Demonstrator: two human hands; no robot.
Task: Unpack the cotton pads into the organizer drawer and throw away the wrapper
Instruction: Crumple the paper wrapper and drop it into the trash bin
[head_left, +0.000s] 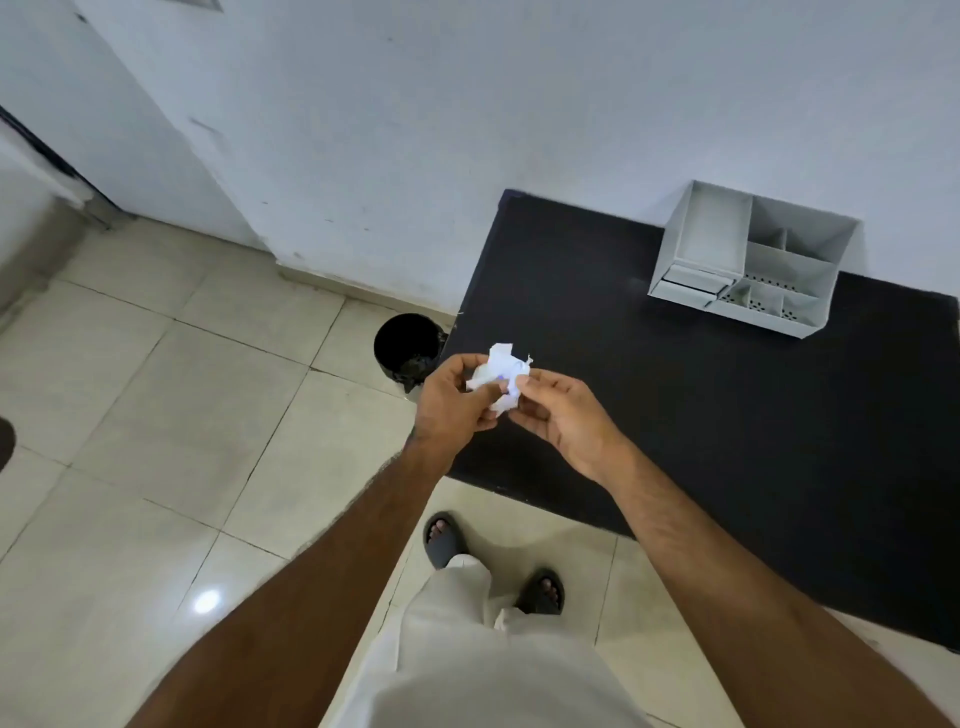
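A crumpled white wrapper (500, 375) is pinched between both hands over the left edge of the black table (727, 426). My left hand (449, 402) grips it from the left, and my right hand (563, 418) holds it by the fingertips from the right. The grey organizer (748, 257) stands at the table's back against the wall, with its small drawers (688, 285) at the lower left front. A black bin (408, 345) with a dark liner sits on the floor just left of the table. No cotton pads are visible from here.
Beige floor tiles (156, 415) spread to the left and below. A white wall (467, 130) runs behind the table and bin. My feet in dark sandals (444, 540) stand close to the table's front edge.
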